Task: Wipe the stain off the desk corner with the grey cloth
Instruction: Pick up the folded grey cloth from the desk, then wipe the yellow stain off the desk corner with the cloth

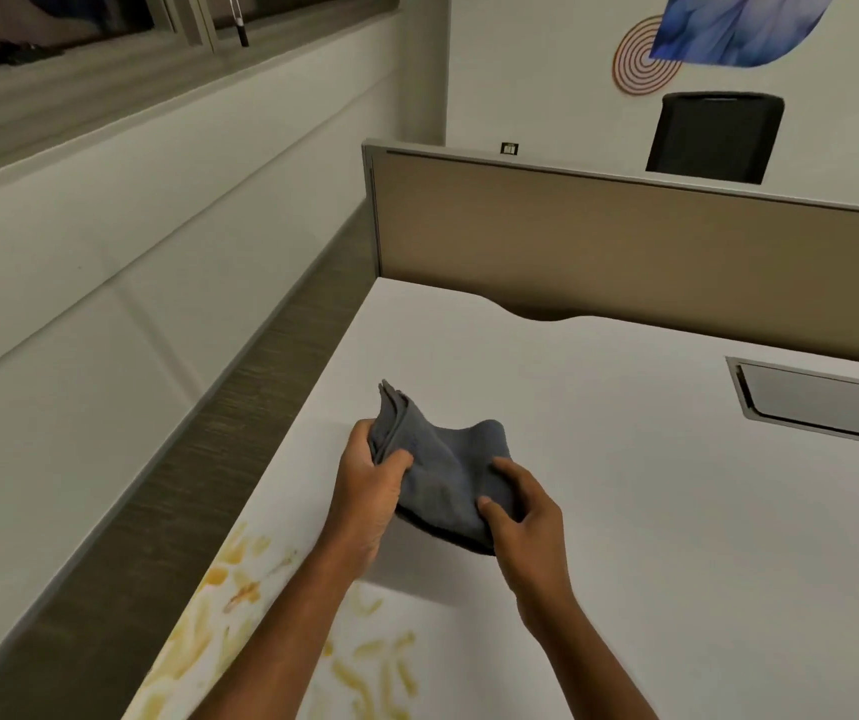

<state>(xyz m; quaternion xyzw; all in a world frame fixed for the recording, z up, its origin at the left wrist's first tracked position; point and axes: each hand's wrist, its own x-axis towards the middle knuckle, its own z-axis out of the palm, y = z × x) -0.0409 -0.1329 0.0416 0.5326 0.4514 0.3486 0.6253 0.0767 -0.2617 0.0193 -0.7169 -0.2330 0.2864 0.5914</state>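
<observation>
I am holding the cloth (443,480) in both hands above the desk (624,511). My left hand (370,491) is gripping its left side, thumb pressing down on top and fingers curling round the bunched folds, which are sticking up past my knuckles. My right hand (520,517) is pinching the near right edge, thumb on top, forefinger lying along the fabric, the other fingers tucked beneath. The cloth is sagging between my hands, grey and folded in several layers, and it is throwing a shadow on the white top just below; it is hanging clear of the surface as far as I can tell.

The stain (240,615) is lying nearer to me and to the left, a spread of yellow-orange streaks and blobs running along the desk's left edge and under my left forearm. The cloth is not touching it.

Farther out, a grey cable hatch (822,402) is sitting in the desk top to the right. A tan partition (624,241) is standing along the far edge, with a black chair (713,137) showing behind it. A strip of dark floor (198,459) is running between the desk and the white wall (79,304) on my left.
</observation>
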